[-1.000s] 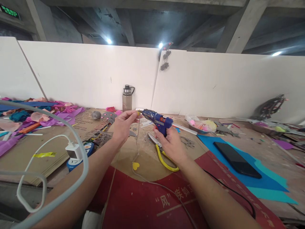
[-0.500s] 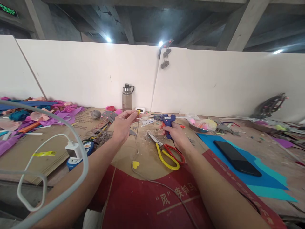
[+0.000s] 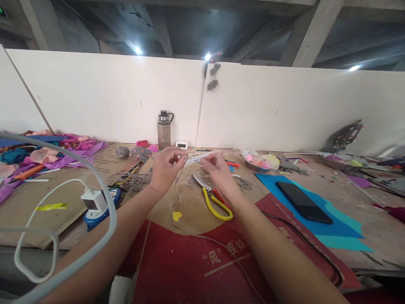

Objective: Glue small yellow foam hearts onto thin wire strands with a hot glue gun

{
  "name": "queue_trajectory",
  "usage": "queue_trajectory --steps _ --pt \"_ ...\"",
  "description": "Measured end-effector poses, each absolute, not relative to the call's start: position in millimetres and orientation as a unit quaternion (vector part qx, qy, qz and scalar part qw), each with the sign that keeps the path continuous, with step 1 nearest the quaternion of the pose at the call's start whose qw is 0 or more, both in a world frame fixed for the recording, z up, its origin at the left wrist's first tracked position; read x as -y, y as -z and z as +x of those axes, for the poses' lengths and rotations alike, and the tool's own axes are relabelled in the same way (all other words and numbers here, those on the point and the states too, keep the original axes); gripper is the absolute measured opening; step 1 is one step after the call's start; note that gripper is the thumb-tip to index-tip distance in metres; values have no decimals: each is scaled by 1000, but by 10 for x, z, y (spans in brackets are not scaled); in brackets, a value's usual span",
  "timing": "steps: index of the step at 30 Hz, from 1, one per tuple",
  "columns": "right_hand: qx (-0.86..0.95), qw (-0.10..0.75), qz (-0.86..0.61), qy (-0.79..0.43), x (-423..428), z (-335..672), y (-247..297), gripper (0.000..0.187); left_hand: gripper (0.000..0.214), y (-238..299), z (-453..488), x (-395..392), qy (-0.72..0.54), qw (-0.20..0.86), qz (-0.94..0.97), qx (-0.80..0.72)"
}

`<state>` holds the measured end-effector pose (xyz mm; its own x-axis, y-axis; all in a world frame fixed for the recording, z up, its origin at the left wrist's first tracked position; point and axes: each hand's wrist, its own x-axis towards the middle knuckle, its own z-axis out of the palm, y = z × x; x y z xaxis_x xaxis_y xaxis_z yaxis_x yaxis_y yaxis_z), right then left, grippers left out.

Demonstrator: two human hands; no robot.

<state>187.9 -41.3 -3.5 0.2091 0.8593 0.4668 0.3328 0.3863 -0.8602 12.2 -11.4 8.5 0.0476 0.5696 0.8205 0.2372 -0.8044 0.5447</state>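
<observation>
My left hand pinches a thin grey cord between thumb and fingertips. The cord hangs down past a yellow heart and runs over the red part of the cardboard. Close by on the right, my right hand has its fingertips pressed together; what they hold, if anything, is too small to make out. Scissors with yellow and red handles lie under my right wrist, partly covered. White sticks lie behind the hands. A bit of blue shows just behind my right hand.
A bottle and a small digital display stand by the white board. Left are a power strip with a white charger, tangled cord and coloured scraps. Right, a phone lies on blue sheets.
My right hand has let go of the blue glue gun and moved left toward my left hand, its fingers now pinched. The yellow piece at my left fingertips no longer shows. The view has shifted slightly.
</observation>
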Motion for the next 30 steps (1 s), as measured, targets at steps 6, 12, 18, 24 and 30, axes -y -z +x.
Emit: queue_trajectory --steps 6,12,18,24,30 --pt "504 621 -342 -493 449 1372 -22 37 10 -97 114 133 -625 104 713 -301" --pt "560 671 -369 -317 379 1502 53 17 19 -77 178 136 -598 298 666 -331" --pt "586 668 -415 -195 439 1593 33 9 24 -51 275 160 -601 454 594 -284" --pt "593 657 -437 -159 477 1634 18 13 23 -64 302 206 -601 485 573 -274" --pt "593 654 -449 -136 481 1646 26 14 19 -95 314 244 -599 488 577 -266"
